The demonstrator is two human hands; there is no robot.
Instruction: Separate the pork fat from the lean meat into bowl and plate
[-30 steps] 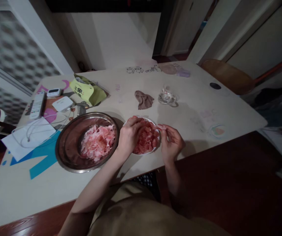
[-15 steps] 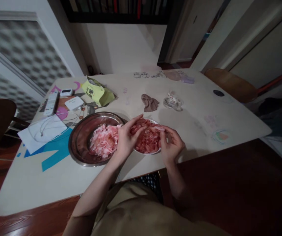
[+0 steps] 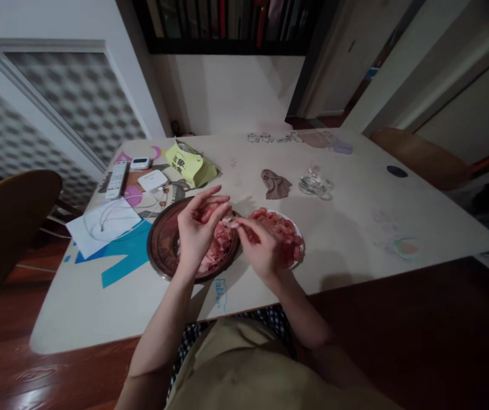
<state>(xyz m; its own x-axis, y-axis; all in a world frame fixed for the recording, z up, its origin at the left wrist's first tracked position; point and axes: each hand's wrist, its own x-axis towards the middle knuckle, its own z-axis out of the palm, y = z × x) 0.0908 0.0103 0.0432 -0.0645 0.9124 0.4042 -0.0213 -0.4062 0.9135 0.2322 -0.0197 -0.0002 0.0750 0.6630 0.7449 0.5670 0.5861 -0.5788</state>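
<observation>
Scraps of pink flesh [image 3: 217, 251] fill the metal bowl [image 3: 157, 256] on the surface [image 3: 355, 228]. Your left hand [image 3: 197, 228] and right hand [image 3: 262, 250] both pinch one pink piece [image 3: 232, 223] over the bowl's rim, beside the white plate [image 3: 299, 236].

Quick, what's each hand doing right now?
Left hand: open, fingers spread over the metal bowl.
Right hand: pinched shut on a pink piece.

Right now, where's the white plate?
Head view, centre: the white plate sits on the table just right of the metal bowl, its near-left edge hidden behind the right hand.
</observation>
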